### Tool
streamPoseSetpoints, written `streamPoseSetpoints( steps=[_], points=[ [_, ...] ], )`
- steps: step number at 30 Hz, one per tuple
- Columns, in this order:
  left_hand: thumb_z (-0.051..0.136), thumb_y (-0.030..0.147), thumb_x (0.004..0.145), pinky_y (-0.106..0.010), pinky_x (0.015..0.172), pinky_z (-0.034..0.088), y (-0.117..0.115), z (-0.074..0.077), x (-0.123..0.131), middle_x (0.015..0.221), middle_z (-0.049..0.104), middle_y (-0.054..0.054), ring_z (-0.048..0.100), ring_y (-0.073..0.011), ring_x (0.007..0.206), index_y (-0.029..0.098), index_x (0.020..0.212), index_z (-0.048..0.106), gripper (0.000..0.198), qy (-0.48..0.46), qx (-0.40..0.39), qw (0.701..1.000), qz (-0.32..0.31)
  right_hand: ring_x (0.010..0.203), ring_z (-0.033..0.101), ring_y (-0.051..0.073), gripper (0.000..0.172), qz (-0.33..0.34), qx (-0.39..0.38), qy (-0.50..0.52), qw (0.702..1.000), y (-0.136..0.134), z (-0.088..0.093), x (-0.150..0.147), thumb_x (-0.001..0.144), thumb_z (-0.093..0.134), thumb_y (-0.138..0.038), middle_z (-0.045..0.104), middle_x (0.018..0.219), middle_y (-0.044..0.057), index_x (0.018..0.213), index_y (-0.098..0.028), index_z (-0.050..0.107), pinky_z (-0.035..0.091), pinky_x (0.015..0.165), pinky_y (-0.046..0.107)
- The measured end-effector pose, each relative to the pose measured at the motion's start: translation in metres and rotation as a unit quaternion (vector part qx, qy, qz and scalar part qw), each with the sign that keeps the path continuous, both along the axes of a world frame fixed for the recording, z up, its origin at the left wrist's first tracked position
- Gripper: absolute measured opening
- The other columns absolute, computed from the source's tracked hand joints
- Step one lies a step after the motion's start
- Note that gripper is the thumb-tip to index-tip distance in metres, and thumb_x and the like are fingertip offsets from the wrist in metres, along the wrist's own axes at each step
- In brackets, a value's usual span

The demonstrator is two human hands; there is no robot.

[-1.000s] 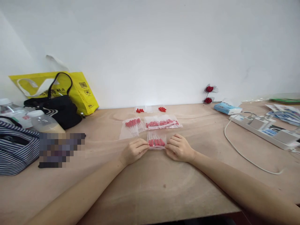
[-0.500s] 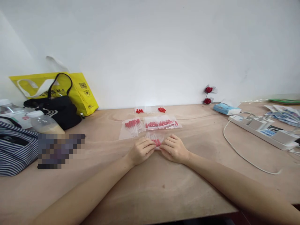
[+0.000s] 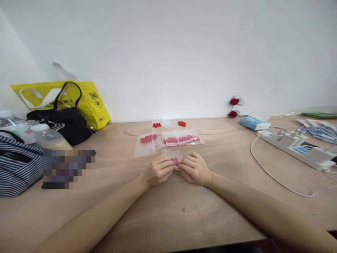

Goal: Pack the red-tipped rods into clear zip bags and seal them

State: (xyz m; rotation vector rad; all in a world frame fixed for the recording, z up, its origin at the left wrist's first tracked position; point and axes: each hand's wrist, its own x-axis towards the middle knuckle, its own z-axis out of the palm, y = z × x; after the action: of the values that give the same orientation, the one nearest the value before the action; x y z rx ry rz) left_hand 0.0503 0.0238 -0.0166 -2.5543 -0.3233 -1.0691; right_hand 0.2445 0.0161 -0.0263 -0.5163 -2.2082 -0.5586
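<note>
My left hand and my right hand pinch the near edge of a small clear plastic bag from either side. Red-tipped white sticks show inside it, tips toward me; my fingers hide part of the bag. Just beyond lies another clear bag with several red-tipped sticks fanned over it. To its right are overlapping filled bags full of red tips. Farther back, near the wall, two small groups of loose-looking red pieces, a left group and a right group, lie on or in clear plastic.
On the left stand a yellow bag, a black bag, a bottle and a striped bag. To the right are a tissue pack, red artificial roses and a power strip with a trailing white cable.
Both hands keep their pinch on the bag. The bag's near edge and my fingers have shifted very slightly toward me; the other things lie where they were.
</note>
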Motion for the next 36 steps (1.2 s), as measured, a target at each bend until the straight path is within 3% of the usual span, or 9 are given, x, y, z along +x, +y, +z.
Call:
streamPoseSetpoints(
  steps=[9, 19, 23, 27, 30, 33, 36],
  points=[
    [0.052, 0.007, 0.081, -0.032, 0.066, 0.052, -0.006, 0.003, -0.019, 0.08, 0.066, -0.006, 0.061, -0.0161, 0.073, 0.015, 0.091, 0.056, 0.014, 0.006, 0.036, 0.999, 0.023, 0.06, 0.048, 0.011, 0.014, 0.004, -0.013, 0.007, 1.0, -0.002, 0.0, 0.009, 0.081, 0.045, -0.016, 0.059, 0.065, 0.001, 0.074, -0.017, 0.057, 0.027, 0.057, 0.029],
    [0.049, 0.009, 0.084, -0.028, 0.06, 0.047, -0.006, 0.005, -0.019, 0.068, 0.061, -0.003, 0.055, -0.0135, 0.061, 0.015, 0.077, 0.053, 0.01, 0.004, 0.06, 0.996, 0.066, 0.06, 0.048, 0.011, 0.015, 0.002, -0.029, 0.003, 1.0, -0.002, -0.001, 0.012, 0.082, 0.044, -0.017, 0.059, 0.065, 0.001, 0.074, -0.017, 0.056, 0.028, 0.057, 0.029],
    [0.049, 0.018, 0.087, -0.025, 0.056, 0.043, -0.003, 0.004, -0.021, 0.062, 0.056, -0.001, 0.051, -0.0125, 0.057, 0.015, 0.071, 0.051, 0.016, 0.021, 0.054, 0.994, 0.089, 0.06, 0.049, 0.012, 0.012, 0.005, -0.049, -0.005, 0.999, -0.001, -0.003, 0.014, 0.081, 0.043, -0.016, 0.059, 0.068, 0.002, 0.076, -0.017, 0.054, 0.03, 0.055, 0.027],
    [0.044, 0.032, 0.09, -0.023, 0.048, 0.036, -0.001, 0.0, -0.023, 0.052, 0.046, 0.002, 0.044, -0.0105, 0.047, 0.016, 0.059, 0.044, 0.035, 0.04, 0.067, 0.989, 0.125, 0.062, 0.052, 0.011, 0.012, -0.004, -0.128, -0.022, 0.992, -0.001, -0.007, 0.015, 0.083, 0.038, -0.015, 0.058, 0.081, 0.005, 0.082, -0.018, 0.05, 0.034, 0.05, 0.023],
    [0.038, 0.041, 0.09, -0.024, 0.044, 0.031, 0.002, -0.003, -0.028, 0.044, 0.039, 0.003, 0.038, -0.0103, 0.041, 0.017, 0.05, 0.039, 0.046, 0.059, 0.048, 0.988, 0.136, 0.08, 0.056, 0.015, 0.008, 0.025, -0.209, 0.022, 0.977, -0.002, -0.007, 0.018, 0.085, 0.037, -0.016, 0.057, 0.093, 0.009, 0.083, -0.02, 0.044, 0.042, 0.057, 0.023],
    [0.031, 0.042, 0.091, -0.025, 0.048, 0.036, 0.012, -0.001, -0.038, 0.047, 0.046, 0.0, 0.044, -0.0124, 0.046, 0.018, 0.051, 0.045, 0.049, 0.08, -0.081, 0.965, 0.236, 0.095, 0.055, 0.018, 0.008, 0.073, -0.301, 0.101, 0.945, -0.004, -0.003, 0.025, 0.086, 0.037, -0.015, 0.058, 0.088, 0.01, 0.081, -0.021, 0.039, 0.045, 0.068, 0.028],
    [0.029, 0.03, 0.09, -0.033, 0.069, 0.042, 0.038, 0.005, -0.043, 0.073, 0.061, -0.007, 0.055, -0.0196, 0.074, 0.016, 0.071, 0.058, 0.037, 0.053, -0.146, 0.923, 0.352, 0.092, 0.057, 0.018, 0.008, 0.093, -0.388, 0.148, 0.905, -0.006, 0.002, 0.033, 0.087, 0.037, -0.018, 0.06, 0.084, 0.009, 0.08, -0.021, 0.038, 0.045, 0.069, 0.03]
  ],
)
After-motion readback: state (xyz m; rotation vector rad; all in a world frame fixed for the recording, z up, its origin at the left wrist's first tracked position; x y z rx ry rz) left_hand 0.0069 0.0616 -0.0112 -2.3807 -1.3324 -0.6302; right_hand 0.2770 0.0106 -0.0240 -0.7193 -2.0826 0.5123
